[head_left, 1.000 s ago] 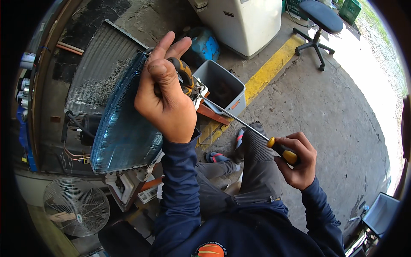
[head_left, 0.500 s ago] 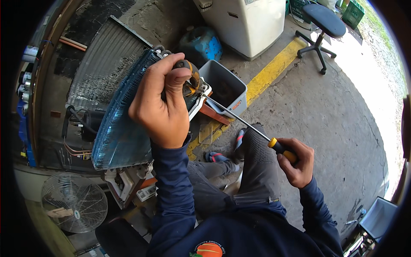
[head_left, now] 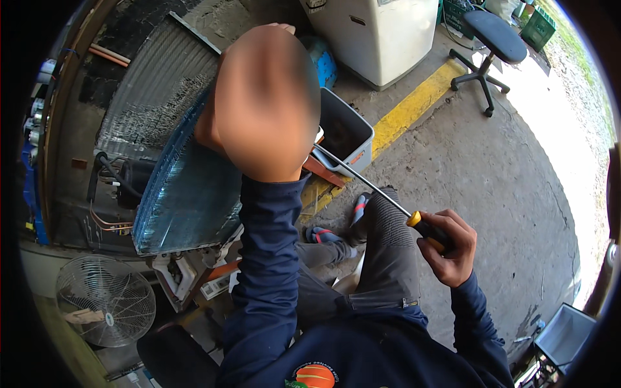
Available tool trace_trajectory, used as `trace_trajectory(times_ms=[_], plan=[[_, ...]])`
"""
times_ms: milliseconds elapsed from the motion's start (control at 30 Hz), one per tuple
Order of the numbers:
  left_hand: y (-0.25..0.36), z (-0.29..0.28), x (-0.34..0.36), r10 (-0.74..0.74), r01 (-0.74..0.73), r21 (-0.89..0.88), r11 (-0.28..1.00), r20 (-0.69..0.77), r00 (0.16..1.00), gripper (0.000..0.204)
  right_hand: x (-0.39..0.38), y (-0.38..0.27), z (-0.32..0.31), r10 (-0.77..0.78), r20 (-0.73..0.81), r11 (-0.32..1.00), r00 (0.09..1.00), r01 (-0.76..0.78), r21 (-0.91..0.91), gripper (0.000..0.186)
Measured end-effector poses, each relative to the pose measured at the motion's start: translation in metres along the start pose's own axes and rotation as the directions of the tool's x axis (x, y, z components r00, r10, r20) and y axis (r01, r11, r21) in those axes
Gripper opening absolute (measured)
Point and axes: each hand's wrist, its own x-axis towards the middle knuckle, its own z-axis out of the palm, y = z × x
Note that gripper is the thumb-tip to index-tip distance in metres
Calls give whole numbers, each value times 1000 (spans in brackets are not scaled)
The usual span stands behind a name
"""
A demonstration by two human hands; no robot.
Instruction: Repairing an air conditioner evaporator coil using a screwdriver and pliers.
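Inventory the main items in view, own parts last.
Screwdriver: 1, yellow-black handle, right of centre
Finned panel: 1, blue, left of centre
Ribbed panel: 1, grey, upper left
Fan: 1, grey, lower left
Cabinet: 1, white, top centre
Bin: 1, grey, below cabinet
Container: 1, blue, left of cabinet
Stool: 1, dark, upper right
Crates: at least 2, green, upper right
Basin: 1, grey, lower right
Left hand: 1, bare, blurred, by finned panel; grip unclear
Right hand: 1, bare, fingers around screwdriver handle

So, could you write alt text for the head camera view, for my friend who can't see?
A person's right grip holds a yellow-and-black screwdriver that points toward the left grip, too blurred to show what it holds. Nearby are a blue finned panel and a grey bin.
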Motion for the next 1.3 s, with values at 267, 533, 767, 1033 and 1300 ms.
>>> trace_trajectory(times_ms=[267, 533, 767, 1033, 1300], plan=[[14, -17, 50, 127, -124, 31, 992, -122, 984, 21, -2, 1, 4, 20, 2, 997, 1000, -20, 70, 41], [90, -136, 13, -669, 729, -204, 653, 297, 682, 38, -4, 5, -6, 122, 98, 988, 988, -130, 83, 43], [44, -118, -128, -686, 965, -86, -247, 719, -112, 20, 0, 7, -5, -124, 4, 992, 992, 124, -15, 47], [-2, -71, -171, -494, 457, -466, -758, 867, 65, 30, -5, 9, 10, -1, -72, 981, 997, -12, -192, 50], [-5, -57, -184, -479, 294, -494, -818, 869, 125, 28, -9, 0, 6, -115, -34, 912, 993, 92, -400, 50]])
